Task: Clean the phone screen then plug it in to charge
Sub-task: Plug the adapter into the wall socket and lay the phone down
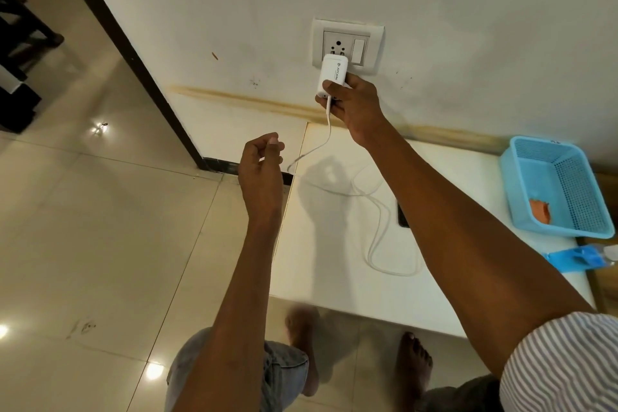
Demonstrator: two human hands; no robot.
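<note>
The dark rectangular phone lies flat on the white table, mostly hidden behind my right forearm. My right hand grips the white plastic charger adapter, held against the white wall socket plate. Its thin white cable hangs down and loops across the table. My left hand hovers beside the table's edge, fingers curled, seemingly pinching the cable. A light-blue plastic mesh basket stands to the right holding an orange cloth.

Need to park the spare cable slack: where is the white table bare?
Bare: the table's near edge below the cable loops, and the back strip between right arm and blue basket. Crowded: middle, with cable and phone.
</note>
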